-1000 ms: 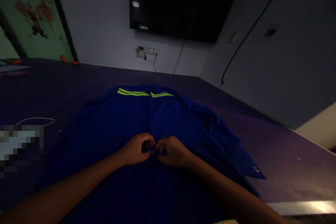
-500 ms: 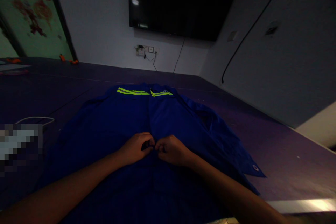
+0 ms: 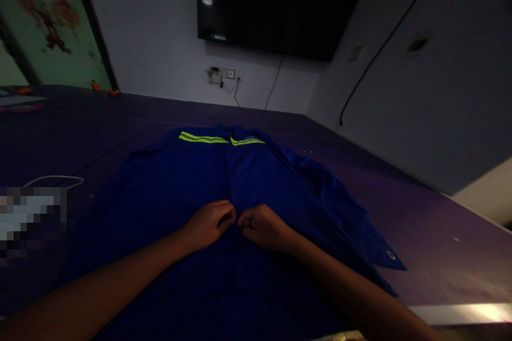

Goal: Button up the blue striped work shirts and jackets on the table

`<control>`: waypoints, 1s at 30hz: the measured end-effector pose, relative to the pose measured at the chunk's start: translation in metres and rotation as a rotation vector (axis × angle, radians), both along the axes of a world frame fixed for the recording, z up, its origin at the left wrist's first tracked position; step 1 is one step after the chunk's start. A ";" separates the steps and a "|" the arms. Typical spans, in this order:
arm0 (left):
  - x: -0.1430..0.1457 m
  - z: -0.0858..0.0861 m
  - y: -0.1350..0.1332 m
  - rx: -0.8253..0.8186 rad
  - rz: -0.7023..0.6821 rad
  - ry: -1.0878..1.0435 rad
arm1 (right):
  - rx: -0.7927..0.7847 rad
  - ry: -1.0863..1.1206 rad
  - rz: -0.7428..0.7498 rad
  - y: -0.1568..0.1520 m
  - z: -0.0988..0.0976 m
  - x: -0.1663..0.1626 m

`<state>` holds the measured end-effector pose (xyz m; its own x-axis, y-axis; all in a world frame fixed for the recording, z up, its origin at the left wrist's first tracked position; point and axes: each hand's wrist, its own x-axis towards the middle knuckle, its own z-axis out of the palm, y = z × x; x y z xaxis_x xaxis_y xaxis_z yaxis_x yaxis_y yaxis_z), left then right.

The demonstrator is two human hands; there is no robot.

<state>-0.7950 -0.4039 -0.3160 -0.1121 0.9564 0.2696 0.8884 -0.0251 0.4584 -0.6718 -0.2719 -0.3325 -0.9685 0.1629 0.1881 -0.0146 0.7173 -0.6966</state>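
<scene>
A blue work jacket with yellow-green reflective stripes at its far end lies spread flat on a dark purple table. My left hand and my right hand meet at the jacket's front opening, near its middle. Each hand pinches one edge of the front fabric, fingertips almost touching. What lies between the fingertips is too dark to make out. A sleeve with a small round snap trails off to the right.
A white cable loops on the table at the left beside a blurred patch. A black screen hangs on the far wall above a socket strip. The table's pale front edge shows at lower right.
Both hands stay at the front opening and have drawn a little closer together, fingers curling tighter on the fabric. The jacket has not shifted.
</scene>
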 end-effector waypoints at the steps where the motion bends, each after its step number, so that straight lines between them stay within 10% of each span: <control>1: 0.000 0.000 0.000 0.004 0.002 0.005 | -0.008 -0.003 0.002 0.000 0.000 0.000; 30: 0.003 0.004 -0.001 0.027 0.049 -0.009 | -0.015 -0.010 -0.173 -0.011 0.006 0.009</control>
